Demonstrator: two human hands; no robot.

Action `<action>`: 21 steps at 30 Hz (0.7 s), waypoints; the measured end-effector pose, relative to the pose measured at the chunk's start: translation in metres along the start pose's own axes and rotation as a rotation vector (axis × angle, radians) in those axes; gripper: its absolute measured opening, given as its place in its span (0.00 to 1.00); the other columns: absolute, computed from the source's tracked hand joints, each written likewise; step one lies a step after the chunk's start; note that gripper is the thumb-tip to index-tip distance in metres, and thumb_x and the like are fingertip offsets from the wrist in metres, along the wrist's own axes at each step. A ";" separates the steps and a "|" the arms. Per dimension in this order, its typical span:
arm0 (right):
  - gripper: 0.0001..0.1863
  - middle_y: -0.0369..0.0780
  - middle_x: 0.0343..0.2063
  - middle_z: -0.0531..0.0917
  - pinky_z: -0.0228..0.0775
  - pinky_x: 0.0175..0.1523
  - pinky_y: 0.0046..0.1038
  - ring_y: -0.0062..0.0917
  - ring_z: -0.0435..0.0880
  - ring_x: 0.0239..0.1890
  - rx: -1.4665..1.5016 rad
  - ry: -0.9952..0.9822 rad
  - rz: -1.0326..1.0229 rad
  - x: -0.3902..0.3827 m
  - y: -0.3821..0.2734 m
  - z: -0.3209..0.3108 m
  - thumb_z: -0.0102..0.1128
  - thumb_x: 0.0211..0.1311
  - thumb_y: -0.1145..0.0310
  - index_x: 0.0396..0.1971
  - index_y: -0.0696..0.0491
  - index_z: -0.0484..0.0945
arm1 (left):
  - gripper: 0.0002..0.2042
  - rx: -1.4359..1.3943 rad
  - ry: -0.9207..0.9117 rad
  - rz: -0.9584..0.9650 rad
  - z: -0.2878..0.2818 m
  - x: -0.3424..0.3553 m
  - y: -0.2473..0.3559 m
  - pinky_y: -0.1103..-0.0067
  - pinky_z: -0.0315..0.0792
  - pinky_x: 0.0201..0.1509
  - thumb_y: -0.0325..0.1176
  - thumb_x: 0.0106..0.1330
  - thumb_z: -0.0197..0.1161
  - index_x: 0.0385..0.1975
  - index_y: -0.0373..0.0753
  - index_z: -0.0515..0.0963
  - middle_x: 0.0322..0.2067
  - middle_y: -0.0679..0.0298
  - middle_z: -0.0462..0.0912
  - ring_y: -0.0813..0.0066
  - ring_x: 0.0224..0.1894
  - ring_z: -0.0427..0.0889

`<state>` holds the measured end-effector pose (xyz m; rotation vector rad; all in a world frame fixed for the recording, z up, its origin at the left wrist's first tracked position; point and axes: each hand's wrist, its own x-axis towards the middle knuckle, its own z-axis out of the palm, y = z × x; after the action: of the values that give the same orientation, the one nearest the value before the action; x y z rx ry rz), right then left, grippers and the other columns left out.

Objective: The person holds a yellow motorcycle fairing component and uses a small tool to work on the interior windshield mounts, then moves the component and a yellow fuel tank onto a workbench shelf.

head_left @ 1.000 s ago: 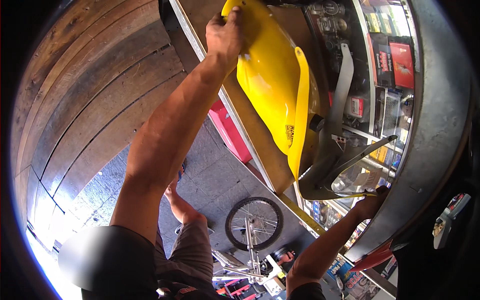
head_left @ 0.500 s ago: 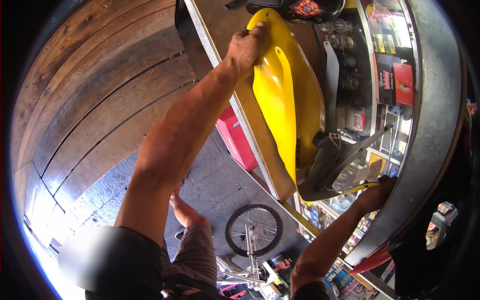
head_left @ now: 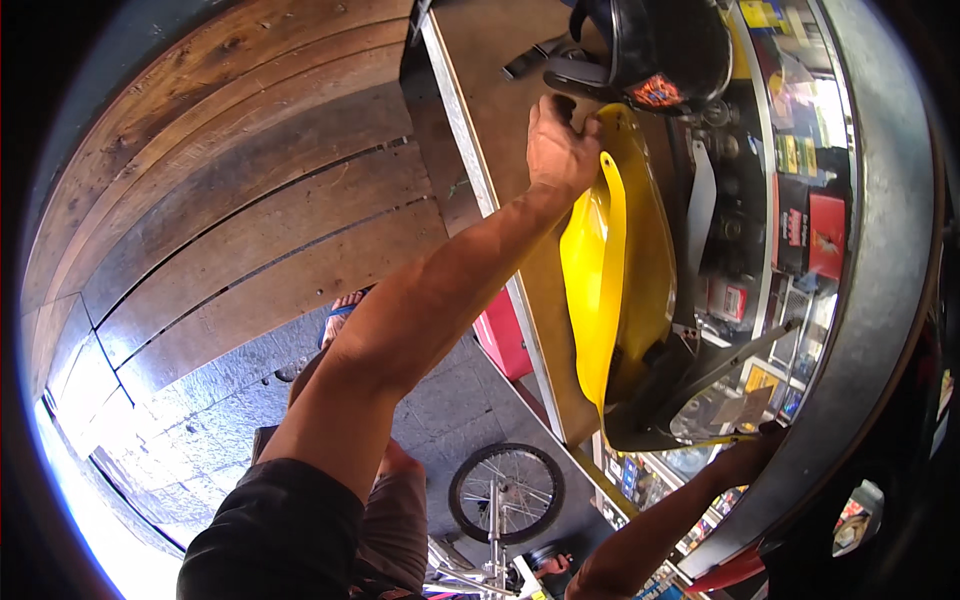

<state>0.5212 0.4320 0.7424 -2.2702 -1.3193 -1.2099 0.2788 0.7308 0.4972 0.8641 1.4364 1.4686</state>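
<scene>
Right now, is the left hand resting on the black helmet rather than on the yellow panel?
No: the left hand grips the upper end of the yellow panel, while the black helmet sits just beyond it, untouched.

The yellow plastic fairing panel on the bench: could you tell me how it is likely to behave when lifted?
The yellow fairing panel is a thin curved shell, so probably light and somewhat flexible. Its glossy surface may be slippery. It is long: the left hand grips one end and the right hand the other, so one-handed it would likely swing.
</scene>
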 end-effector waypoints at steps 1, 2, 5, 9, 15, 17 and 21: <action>0.19 0.44 0.29 0.77 0.68 0.40 0.34 0.33 0.75 0.31 -0.027 -0.011 0.001 -0.003 0.007 -0.003 0.40 0.70 0.61 0.32 0.62 0.75 | 0.21 0.014 0.093 0.091 0.003 0.003 0.020 0.68 0.74 0.49 0.37 0.55 0.67 0.43 0.31 0.72 0.41 0.48 0.78 0.52 0.43 0.79; 0.19 0.45 0.29 0.78 0.68 0.40 0.34 0.34 0.75 0.31 -0.055 -0.020 0.002 -0.004 0.014 -0.008 0.40 0.70 0.62 0.32 0.62 0.75 | 0.20 -0.034 0.020 0.053 0.006 0.006 0.037 0.64 0.68 0.55 0.35 0.54 0.66 0.44 0.34 0.71 0.44 0.48 0.75 0.48 0.49 0.73; 0.15 0.47 0.37 0.78 0.67 0.47 0.34 0.35 0.76 0.39 -0.156 -0.145 0.114 0.003 -0.001 -0.015 0.43 0.68 0.66 0.38 0.61 0.75 | 0.30 -0.083 0.043 0.038 0.008 0.051 0.060 0.67 0.70 0.55 0.44 0.52 0.70 0.49 0.29 0.70 0.45 0.46 0.76 0.52 0.49 0.76; 0.16 0.49 0.49 0.79 0.64 0.59 0.35 0.39 0.78 0.52 -0.412 -0.386 0.254 0.010 -0.010 -0.026 0.49 0.64 0.72 0.51 0.59 0.74 | 0.37 -0.487 -0.125 -0.120 0.019 0.102 0.087 0.68 0.72 0.54 0.51 0.50 0.72 0.50 0.25 0.69 0.45 0.45 0.79 0.55 0.48 0.79; 0.15 0.49 0.49 0.79 0.65 0.59 0.35 0.38 0.78 0.51 -0.206 -0.209 0.224 0.000 0.007 -0.019 0.49 0.64 0.72 0.50 0.59 0.75 | 0.30 -0.957 -0.421 -0.322 0.015 0.103 0.114 0.73 0.77 0.50 0.43 0.55 0.72 0.50 0.27 0.72 0.43 0.51 0.81 0.62 0.45 0.82; 0.15 0.48 0.49 0.79 0.65 0.59 0.35 0.38 0.78 0.51 -0.213 -0.205 0.230 -0.002 0.010 -0.020 0.50 0.64 0.72 0.50 0.59 0.75 | 0.27 -0.949 -0.404 -0.280 -0.005 0.090 0.114 0.73 0.78 0.49 0.41 0.57 0.71 0.50 0.30 0.72 0.42 0.53 0.81 0.66 0.43 0.82; 0.15 0.48 0.48 0.79 0.65 0.58 0.35 0.38 0.78 0.51 -0.209 -0.183 0.225 -0.007 0.021 -0.025 0.50 0.64 0.72 0.49 0.58 0.75 | 0.25 -1.180 -0.428 -0.232 -0.050 0.063 0.126 0.72 0.78 0.49 0.41 0.59 0.69 0.50 0.32 0.72 0.42 0.56 0.81 0.68 0.42 0.82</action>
<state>0.5232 0.4016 0.7569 -2.6477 -0.9960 -1.1310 0.1945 0.7777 0.6117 0.2038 0.1951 1.4923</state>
